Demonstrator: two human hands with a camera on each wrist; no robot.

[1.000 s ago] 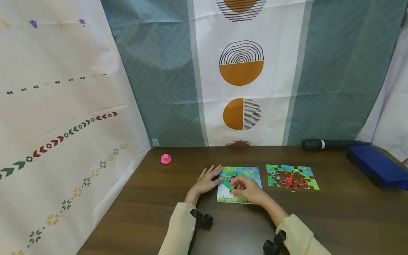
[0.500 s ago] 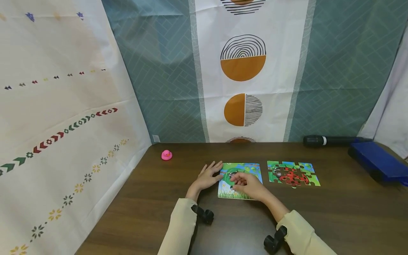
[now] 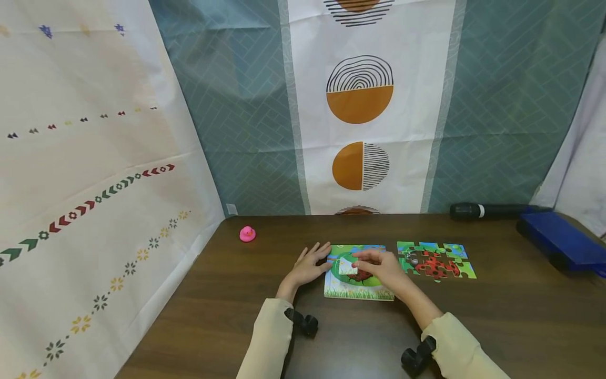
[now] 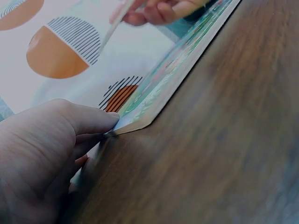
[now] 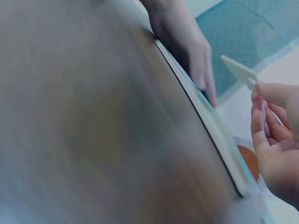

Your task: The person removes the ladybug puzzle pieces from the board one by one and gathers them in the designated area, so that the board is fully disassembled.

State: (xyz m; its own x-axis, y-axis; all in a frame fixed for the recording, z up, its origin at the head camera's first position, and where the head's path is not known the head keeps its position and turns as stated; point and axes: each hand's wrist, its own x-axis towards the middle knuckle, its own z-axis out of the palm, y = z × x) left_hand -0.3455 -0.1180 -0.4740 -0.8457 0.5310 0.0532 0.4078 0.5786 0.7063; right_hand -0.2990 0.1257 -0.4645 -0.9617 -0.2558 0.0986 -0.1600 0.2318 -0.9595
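My right hand (image 3: 384,271) pinches a pale puzzle piece (image 3: 347,266) between thumb and fingers, over the puzzle board (image 3: 338,291). In the right wrist view the piece (image 5: 238,70) is tilted up, above the board's edge. A red ladybird on a green ground shows on the board, partly covered by the piece and hand. My left hand (image 3: 309,269) lies along the board's left side with fingers spread, and its thumb touches the board's corner in the left wrist view. To the right lies a group of joined ladybird puzzle pieces (image 3: 434,264), with gaps among them.
A pink rubber duck (image 3: 247,233) stands at the back left of the brown table (image 3: 227,316). At the back right lie a black cylindrical object (image 3: 502,211) and a blue case (image 3: 563,239). Patterned cloths hang behind and at the sides.
My right hand has moved slightly right, and the pinched puzzle piece now shows its pale face. More of the ladybird on the board is visible. My left hand stays at the board's side.
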